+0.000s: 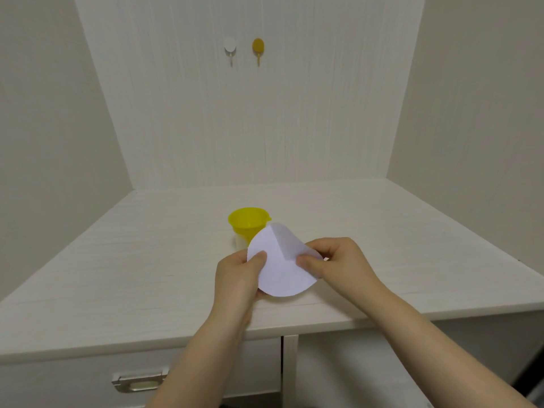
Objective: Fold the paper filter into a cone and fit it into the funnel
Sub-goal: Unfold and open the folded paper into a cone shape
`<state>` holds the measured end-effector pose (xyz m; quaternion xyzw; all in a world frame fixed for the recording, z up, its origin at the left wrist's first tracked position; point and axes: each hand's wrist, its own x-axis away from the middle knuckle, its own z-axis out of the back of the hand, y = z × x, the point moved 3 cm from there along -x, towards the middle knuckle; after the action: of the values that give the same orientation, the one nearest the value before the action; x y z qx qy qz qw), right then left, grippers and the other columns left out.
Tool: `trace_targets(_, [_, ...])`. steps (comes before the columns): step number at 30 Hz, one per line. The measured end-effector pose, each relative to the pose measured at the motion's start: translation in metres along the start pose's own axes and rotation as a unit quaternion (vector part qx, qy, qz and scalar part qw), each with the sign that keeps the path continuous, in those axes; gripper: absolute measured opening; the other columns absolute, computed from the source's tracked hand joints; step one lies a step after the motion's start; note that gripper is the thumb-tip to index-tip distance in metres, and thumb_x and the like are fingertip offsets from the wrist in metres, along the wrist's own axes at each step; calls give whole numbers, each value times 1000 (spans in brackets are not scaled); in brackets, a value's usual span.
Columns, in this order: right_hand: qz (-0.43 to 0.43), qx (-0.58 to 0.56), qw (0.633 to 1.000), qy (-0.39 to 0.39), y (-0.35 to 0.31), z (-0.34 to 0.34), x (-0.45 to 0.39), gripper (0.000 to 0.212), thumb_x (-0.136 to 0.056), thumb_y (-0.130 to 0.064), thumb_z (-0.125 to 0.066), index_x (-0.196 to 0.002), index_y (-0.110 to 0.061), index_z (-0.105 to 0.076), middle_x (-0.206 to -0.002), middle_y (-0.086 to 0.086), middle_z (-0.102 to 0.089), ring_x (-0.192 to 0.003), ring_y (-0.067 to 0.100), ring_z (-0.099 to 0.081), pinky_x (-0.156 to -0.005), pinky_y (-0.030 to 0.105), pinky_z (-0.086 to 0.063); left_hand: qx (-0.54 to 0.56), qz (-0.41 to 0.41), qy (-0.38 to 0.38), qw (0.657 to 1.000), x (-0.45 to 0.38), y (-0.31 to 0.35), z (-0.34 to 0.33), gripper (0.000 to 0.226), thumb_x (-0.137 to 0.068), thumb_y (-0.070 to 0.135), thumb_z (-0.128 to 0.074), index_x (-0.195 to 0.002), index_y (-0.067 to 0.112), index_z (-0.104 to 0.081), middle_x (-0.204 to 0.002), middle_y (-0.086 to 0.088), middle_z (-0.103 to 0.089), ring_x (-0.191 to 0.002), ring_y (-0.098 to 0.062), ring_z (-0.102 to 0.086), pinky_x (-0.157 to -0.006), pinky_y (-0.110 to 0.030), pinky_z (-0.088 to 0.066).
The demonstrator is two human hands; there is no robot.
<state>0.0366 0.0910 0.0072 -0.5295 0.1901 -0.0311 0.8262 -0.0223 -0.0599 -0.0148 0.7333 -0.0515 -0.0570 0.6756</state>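
Note:
A round white paper filter (281, 262) is held up above the desk's front part, with one crease running down its middle and its right side bent back. My left hand (237, 275) pinches its left edge, thumb on the front. My right hand (335, 262) pinches its right edge the same way. Just behind the paper stands a yellow funnel (247, 220), upright in a small pale cup (240, 241); the paper hides part of both.
The white desk (147, 260) sits in an alcove with walls on the left, right and back. Two hooks, one white (230, 48) and one yellow (258, 50), hang on the back wall. A drawer with a metal handle (138, 379) is below the front edge.

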Motion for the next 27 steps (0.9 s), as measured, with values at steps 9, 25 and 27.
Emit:
trace_targets(9, [25,47,998,-42,-9,-2,4,35,-77,-10,-62,-58,-39,-66,-61,-16,-66,-59,-5,-53,-58,9,-40,-14,-16,-28,999,-1,-2,-2,23,-80,12,-56,-82,-8,-66,-79,-17,-65,-74,-26,-57,-68,-35,-39])
trace_targets(25, [18,62,997,-48,-2,0,-3,20,-75,-14,-63,-61,-1,-58,-58,3,-44,-56,11,-36,-51,23,-26,-50,-50,-66,995,8,11,-8,14,-79,15,-57,-76,18,-70,-95,-21,-72,-93,-38,-65,-78,-41,-49])
trace_targets(27, [8,65,997,-46,-1,0,-6,23,-75,-17,-65,-66,3,-59,-61,6,-46,-59,13,-38,-56,27,-26,-59,-48,-84,994,11,14,-10,16,-65,21,-55,-65,24,-71,-82,-12,-71,-79,-28,-65,-71,-34,-47])
